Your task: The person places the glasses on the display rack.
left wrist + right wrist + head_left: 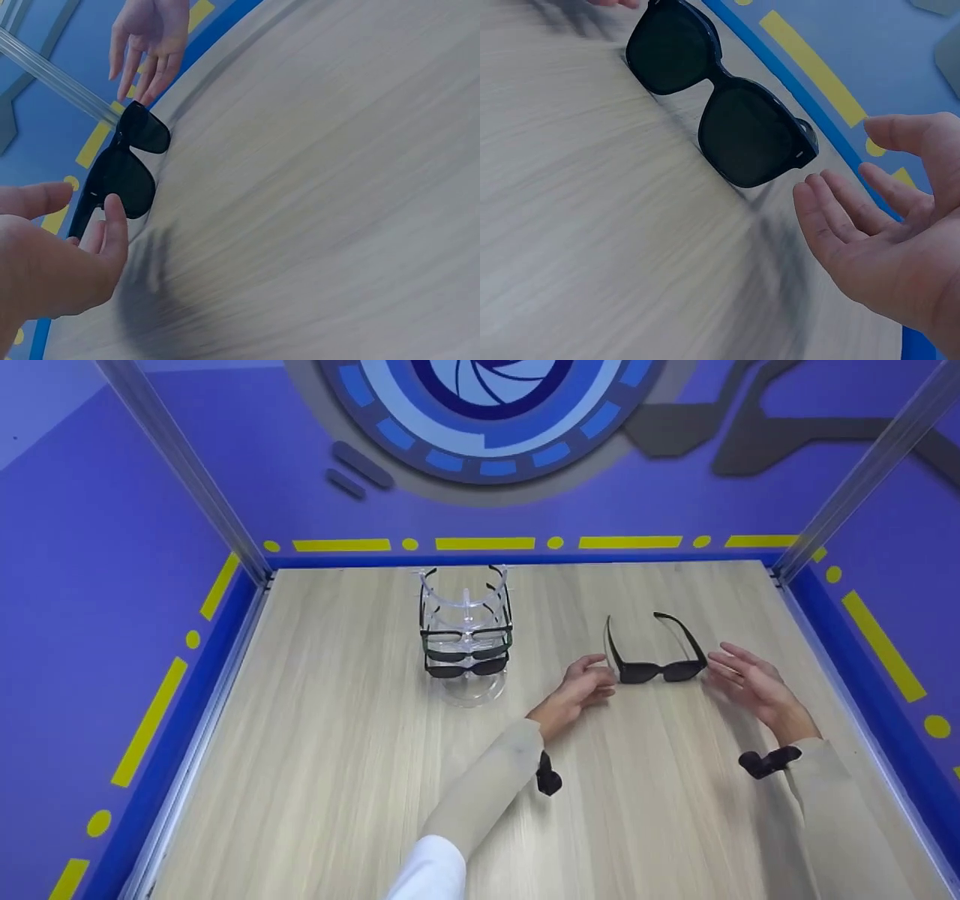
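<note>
A pair of black sunglasses (660,671) stands on the table with its temples unfolded and pointing to the back; its dark lenses (746,135) face the person. Beside its left hinge is my left hand (581,690), fingers loosely bent and thumb apart, right at the frame's edge. On the other side my right hand (757,690) is held with relaxed fingers, the fingertips close to the right hinge. In the right wrist view a small gap shows between those fingertips and the sunglasses. Neither hand grips anything.
Left of the hands a clear plastic display stand (466,600) carries several glasses, among them dark sunglasses (466,667) lowest and clear-lensed glasses (465,636) above. Blue panels (97,607) with yellow marks enclose the wooden table (337,780) at the back and sides.
</note>
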### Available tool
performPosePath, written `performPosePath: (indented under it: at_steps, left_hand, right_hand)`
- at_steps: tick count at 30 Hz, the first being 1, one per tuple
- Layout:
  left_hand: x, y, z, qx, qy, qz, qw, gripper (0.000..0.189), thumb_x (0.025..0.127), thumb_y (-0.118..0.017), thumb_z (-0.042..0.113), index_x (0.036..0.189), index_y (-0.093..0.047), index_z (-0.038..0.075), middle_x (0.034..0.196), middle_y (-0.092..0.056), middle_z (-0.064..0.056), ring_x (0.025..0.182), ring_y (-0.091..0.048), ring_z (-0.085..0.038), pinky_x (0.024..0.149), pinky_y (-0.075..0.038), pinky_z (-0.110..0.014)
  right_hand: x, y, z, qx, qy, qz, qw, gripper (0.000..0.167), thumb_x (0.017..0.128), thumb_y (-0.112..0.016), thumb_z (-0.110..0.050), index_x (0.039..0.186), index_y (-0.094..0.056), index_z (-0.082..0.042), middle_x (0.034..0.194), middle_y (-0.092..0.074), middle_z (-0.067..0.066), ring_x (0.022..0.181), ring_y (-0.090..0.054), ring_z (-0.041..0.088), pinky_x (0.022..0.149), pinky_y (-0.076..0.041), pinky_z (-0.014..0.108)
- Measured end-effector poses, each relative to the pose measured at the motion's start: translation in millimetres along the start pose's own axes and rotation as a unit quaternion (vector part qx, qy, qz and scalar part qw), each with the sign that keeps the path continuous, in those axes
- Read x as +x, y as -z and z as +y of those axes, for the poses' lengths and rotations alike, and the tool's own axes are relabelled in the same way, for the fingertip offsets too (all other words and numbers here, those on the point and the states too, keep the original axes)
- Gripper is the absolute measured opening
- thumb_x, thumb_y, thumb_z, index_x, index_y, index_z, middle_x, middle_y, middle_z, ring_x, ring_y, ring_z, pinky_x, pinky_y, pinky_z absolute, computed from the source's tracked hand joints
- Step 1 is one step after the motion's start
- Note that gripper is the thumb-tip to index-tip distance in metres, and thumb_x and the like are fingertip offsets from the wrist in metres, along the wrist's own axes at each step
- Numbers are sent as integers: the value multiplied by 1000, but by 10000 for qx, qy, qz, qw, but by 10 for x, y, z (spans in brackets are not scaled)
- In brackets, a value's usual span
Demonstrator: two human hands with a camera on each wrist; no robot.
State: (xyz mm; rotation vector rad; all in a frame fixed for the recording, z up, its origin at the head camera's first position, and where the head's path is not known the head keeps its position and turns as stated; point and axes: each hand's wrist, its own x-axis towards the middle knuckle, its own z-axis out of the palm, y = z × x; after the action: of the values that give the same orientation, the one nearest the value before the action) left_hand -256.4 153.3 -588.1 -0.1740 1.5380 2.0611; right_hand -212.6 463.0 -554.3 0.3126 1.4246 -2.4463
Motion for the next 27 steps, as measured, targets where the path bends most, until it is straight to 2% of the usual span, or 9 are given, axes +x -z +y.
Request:
performPosePath:
  at_steps: [2, 5, 11, 17, 22, 24, 27]
  left_hand:
    - [17, -18, -4, -60, -38, -58, 10000, 55, 91, -65, -2, 144, -53, 7, 128, -69, -13, 111, -71, -30, 100, -58, -40]
    - [35, -47, -6, -116, -36, -147, 9998, 58, 92, -64, -2, 148, -50, 7, 132, -68, -14, 120, -67, -34, 101, -58, -39]
    - [53, -91, -16, -265, -35, -262, 9993, 64, 90, -65, -4, 150, -47, 5, 136, -64, -18, 119, -67, -33, 106, -56, -41]
    - [61, -103, -17, -357, -39, -295, 9989, 63, 89, -65, -4, 149, -48, 6, 139, -62, -20, 125, -64, -35, 108, -54, -43]
    - [78, -108, -26, -282, -63, -347, 9990, 61, 90, -65, -3, 148, -50, 5, 138, -64, -20, 104, -69, -22, 107, -55, -42]
    - [80, -102, -37, -223, -41, -319, 9992, 61, 89, -66, -2, 148, -50, 6, 134, -66, -17, 93, -66, -15, 107, -55, -43]
    - [78, -80, -59, -156, 17, -270, 9995, 64, 88, -66, -2, 149, -48, 8, 125, -70, -12, 84, -64, -13, 104, -56, -42]
  right_hand:
    - [3, -2, 1, -30, -21, -5, 10000, 31, 108, -45, -6, 107, -71, -23, 104, -77, -3, 99, -72, 11, 86, -60, 25]
    - [-1, 2, 6, -86, -44, -49, 9999, 36, 108, -43, -4, 107, -72, -24, 105, -77, -3, 99, -71, 11, 87, -59, 24]
    - [19, 4, 26, -161, -95, -90, 9998, 39, 108, -42, -1, 108, -73, -23, 105, -76, -3, 98, -71, 10, 88, -58, 25]
    - [54, -14, 33, -244, -189, -192, 9993, 36, 108, -43, -2, 109, -72, -23, 105, -75, -1, 98, -70, 12, 89, -59, 26]
    - [71, -14, 51, -270, -188, -191, 9993, 30, 108, -44, -3, 111, -68, -22, 101, -73, 1, 94, -70, 13, 90, -59, 29]
    - [71, -15, 62, -388, -192, -191, 9989, 29, 108, -45, -4, 112, -66, -22, 101, -73, 1, 95, -70, 12, 90, -58, 28]
    - [65, -18, 80, -458, -291, -108, 9985, 25, 108, -46, -6, 111, -66, -20, 101, -74, 0, 93, -70, 12, 86, -58, 26]
